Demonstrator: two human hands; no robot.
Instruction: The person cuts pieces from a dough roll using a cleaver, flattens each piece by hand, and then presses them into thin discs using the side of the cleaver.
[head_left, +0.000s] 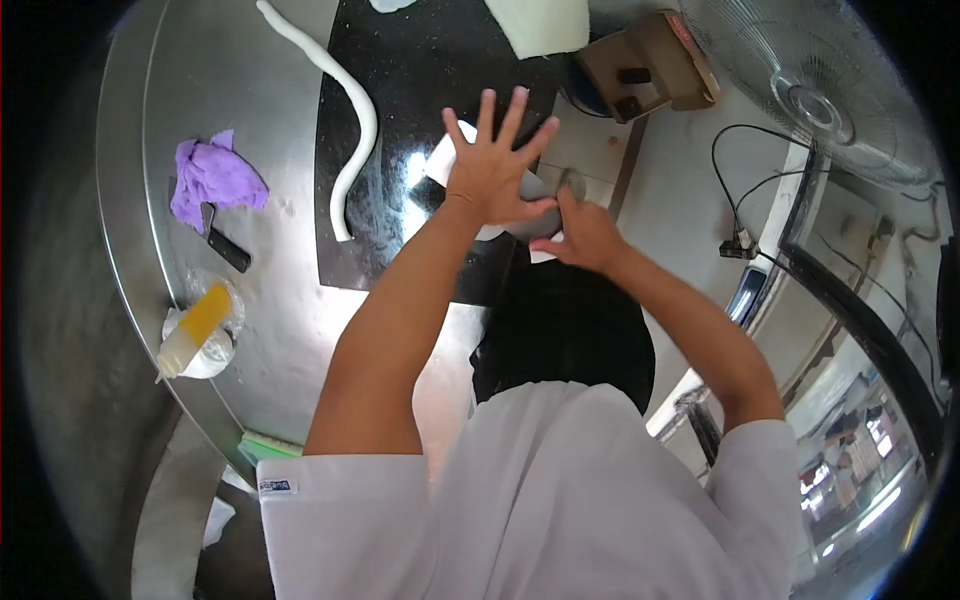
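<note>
My left hand point(492, 172) is open, fingers spread wide, over the right part of a black board point(400, 60). White material point(440, 160) shows from under its palm and wrist side. My right hand point(590, 235) is beside it at the board's right edge, thumb and forefinger around a smooth grey piece point(536, 192) that reaches toward my left thumb. I cannot tell what this grey piece is. A long, curved rope of white dough point(358, 110) lies on the board to the left of my hands.
On the steel table point(280, 150) at left lie a purple cloth point(215, 180), a black-handled knife point(228, 250) and a bottle with yellow contents point(205, 315). A white slab point(545, 25), an open cardboard box point(650, 65) and a fan point(815, 100) stand beyond, with cables point(735, 190) at right.
</note>
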